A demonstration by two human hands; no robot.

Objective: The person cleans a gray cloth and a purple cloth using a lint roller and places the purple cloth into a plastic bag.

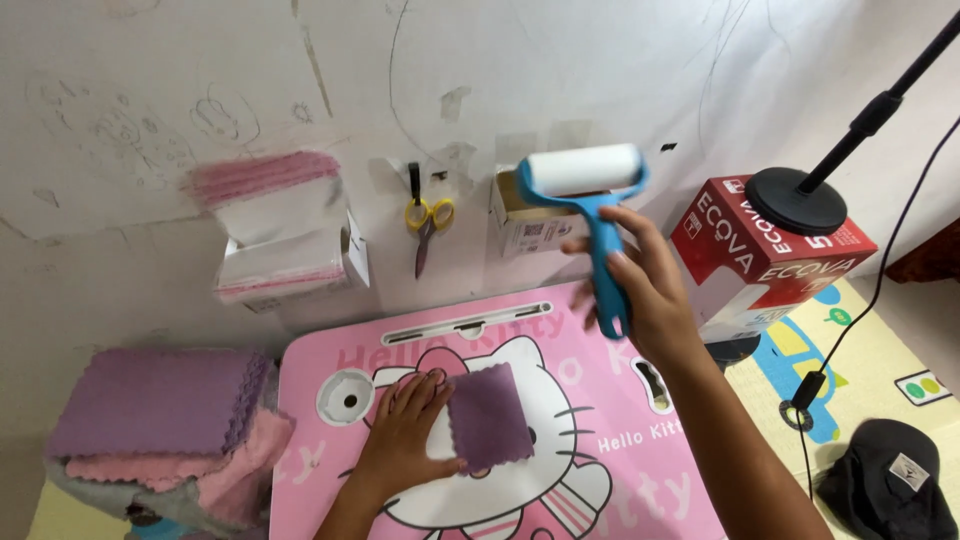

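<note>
- The right hand (pixel 645 285), right of centre in the frame, is clenched around the blue handle of a lint roller (pixel 588 200); its white roll sits crosswise at the top, raised clear of the table against the wall in the upper middle.
- The roller looks light and stiff, plastic throughout (the white roll is probably tacky, so better left untouched). The handle is the sensible grip, and the fingers wrap it low, near its end.
- The left hand (pixel 405 430) lies flat in the lower middle of the frame, fingers spread, pressing the left edge of a small purple cloth (pixel 490 418). It pins rather than grips.
- The cloth lies on the pink cartoon-cat lap table (pixel 330 370), near its centre. It looks thin, soft and limp, with a wavy cut edge; I judge it would slide or bunch under a push, so holding one edge down suits it.
- At the left edge, a stack of similar purple and pink cloths (pixel 160 410) rests on a grey bundle.
- On the wall, upper left, a box of clear pink-edged bags (pixel 285 245); beside it yellow-handled scissors (pixel 428 225) hang.
- Upper right, a red carton (pixel 765 255) carries the round base of a black stand (pixel 800 200); a black cap (pixel 885 490) lies at the lower right.
</note>
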